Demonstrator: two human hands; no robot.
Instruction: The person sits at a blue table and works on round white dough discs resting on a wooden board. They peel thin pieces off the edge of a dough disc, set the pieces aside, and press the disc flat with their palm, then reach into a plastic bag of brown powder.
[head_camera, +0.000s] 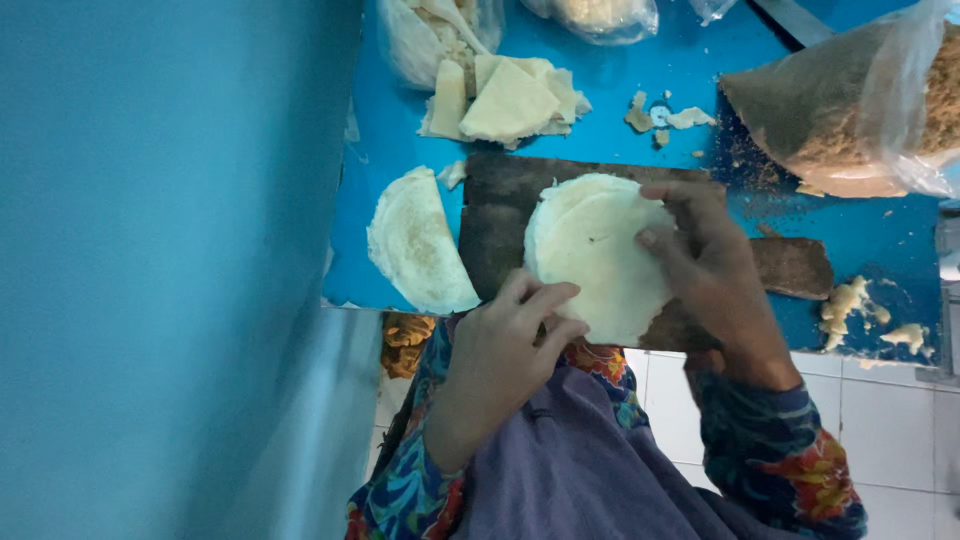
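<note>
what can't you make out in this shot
Head view only:
- Board: middle hidden under the round wrapper and both hands.
- Right hand: palm side unseen, so grip unclear.
- Left hand: fingertips on the wrapper's edge, underside hidden.
- Brown bag: cut off by the right edge.
- Top bags: cut off, contents blurred.

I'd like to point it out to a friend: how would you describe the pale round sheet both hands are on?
Start at the blue table and find the dark wooden board near its front edge. The round white sheet lies flat on that board, the left hand at its near edge and the right hand on its side. Unlike the folded sheet beside the board, it is a full circle.
</note>
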